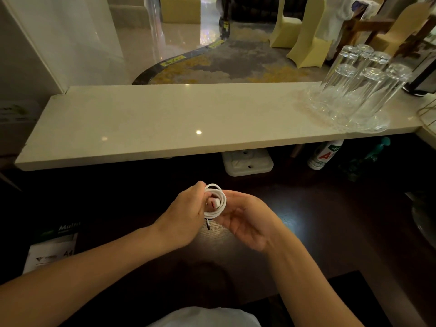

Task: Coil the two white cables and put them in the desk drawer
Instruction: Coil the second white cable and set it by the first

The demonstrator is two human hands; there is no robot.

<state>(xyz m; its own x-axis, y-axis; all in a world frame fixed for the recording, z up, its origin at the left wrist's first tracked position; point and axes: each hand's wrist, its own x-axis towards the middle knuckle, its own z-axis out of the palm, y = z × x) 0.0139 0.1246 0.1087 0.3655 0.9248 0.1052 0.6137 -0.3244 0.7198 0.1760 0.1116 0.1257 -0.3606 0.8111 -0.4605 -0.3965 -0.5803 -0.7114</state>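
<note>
Head view: both bare hands meet over the dark wood desk (pixel 295 208), just in front of the pale stone shelf (pixel 165 119). The thin white cable, wound into a small oval coil (pixel 218 200), sits between them, held in the air above the desk, not touching it. Coil's long axis runs roughly near-to-far, top loop pointing away toward the shelf, low end toward the person. Left hand (pixel 182 217) has fingers curled and pressed together, pinching the left side of the coil near its top. Right hand (pixel 247 223) is palm-up, fingers loosely cupped under and behind the coil's right side, thumb along its edge. A white plug end with a reddish mark (pixel 214 203) lies inside the loop. A short dark-tipped connector tail (pixel 208 224) hangs straight down from the coil's low end, pointing at the desk. Only one coil is discernible; can't tell if a second cable is in the bundle. On the shelf at far right: a cluster of clear drinking glasses, upside down on a clear glass tray (pixel 354 95). Under the shelf: white power strip (pixel 247 164), white spray can (pixel 324 154). Left on the desk: pack of A4 paper (pixel 53 251).
</note>
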